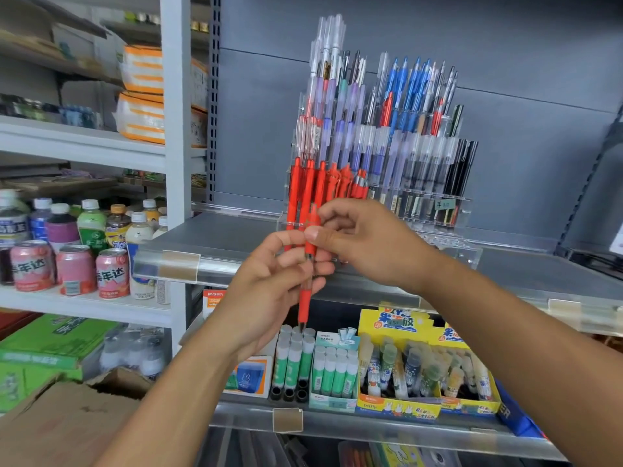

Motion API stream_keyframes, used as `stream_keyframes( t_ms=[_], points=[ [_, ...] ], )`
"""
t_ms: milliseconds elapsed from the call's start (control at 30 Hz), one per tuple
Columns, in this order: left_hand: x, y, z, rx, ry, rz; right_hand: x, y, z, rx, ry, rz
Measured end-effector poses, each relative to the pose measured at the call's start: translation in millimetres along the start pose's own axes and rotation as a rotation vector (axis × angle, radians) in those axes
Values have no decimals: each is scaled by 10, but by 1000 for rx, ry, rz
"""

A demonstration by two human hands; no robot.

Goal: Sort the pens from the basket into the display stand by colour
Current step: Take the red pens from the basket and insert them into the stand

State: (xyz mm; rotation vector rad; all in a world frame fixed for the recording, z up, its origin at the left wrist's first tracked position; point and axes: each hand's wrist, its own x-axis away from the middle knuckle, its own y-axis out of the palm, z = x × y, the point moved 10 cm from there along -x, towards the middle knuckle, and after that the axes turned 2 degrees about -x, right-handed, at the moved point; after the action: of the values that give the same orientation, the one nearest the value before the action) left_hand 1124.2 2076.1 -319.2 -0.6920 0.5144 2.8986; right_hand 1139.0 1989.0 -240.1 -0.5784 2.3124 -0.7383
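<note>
A grey shelf (236,237) carries a clear display stand (448,210) packed with red, blue, purple and black pens; in front of its red section, both hands hold one red pen (305,298) upright, tip down; the left hand (269,291) curls round its barrel; the right hand (364,244) pinches its top.

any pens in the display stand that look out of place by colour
Yes: a few red pens stand among the blue pens in the display stand's upper right rows, away from the red group at lower left. Both hands hold another red pen.
</note>
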Motion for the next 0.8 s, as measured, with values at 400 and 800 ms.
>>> stream_keyframes(
  t_ms=[400, 800],
  points=[
    [16, -30, -71, -208, -65, 27, -40, -237, 153, -30, 47, 142],
    [8, 1, -161, -125, -144, -88, -282, -910, -110, 13, 57, 307]
  ],
)
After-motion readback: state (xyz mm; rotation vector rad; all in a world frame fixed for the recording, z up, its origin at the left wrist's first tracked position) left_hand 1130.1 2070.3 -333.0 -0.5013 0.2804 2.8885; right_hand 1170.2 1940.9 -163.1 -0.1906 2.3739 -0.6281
